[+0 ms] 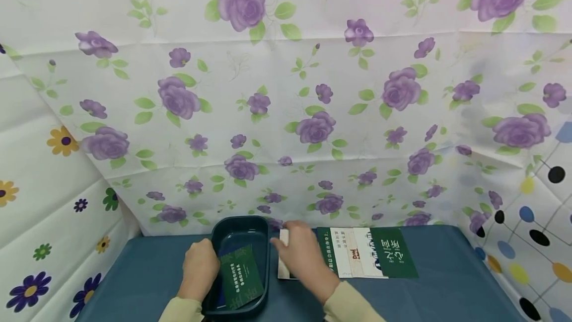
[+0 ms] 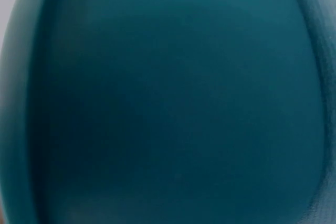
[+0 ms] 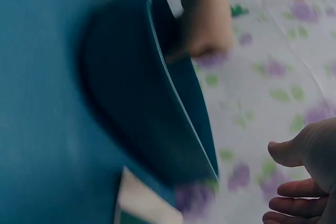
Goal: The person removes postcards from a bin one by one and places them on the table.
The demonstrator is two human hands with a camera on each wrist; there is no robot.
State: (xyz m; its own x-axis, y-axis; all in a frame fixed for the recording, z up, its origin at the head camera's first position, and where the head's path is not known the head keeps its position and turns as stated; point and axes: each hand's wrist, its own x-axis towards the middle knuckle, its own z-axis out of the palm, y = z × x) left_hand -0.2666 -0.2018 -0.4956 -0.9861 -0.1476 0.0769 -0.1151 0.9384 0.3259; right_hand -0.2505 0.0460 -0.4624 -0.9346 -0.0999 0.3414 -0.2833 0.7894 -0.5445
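My left hand (image 1: 200,268) grips the left rim of a dark teal plastic basin (image 1: 269,267), its thumb side over the edge. A green booklet (image 1: 243,276) with pale lettering lies tilted inside, overlapping something dark blue beneath. The basin's smooth outer wall (image 2: 184,103) fills the left wrist view. Right of the basin, my right hand (image 1: 304,255) hovers over the left end of a row of booklets, thumb spread from the fingers. In the right wrist view that right hand (image 3: 315,166) holds nothing.
The overlapping row runs rightward from a cream-edged piece (image 1: 284,262) through white covers (image 1: 355,252) to a dark green booklet (image 1: 394,252). All lie on a blue table cover (image 1: 447,282). Behind rises a purple-flowered sheet (image 1: 286,88); a dotted sheet (image 1: 536,222) borders the right.
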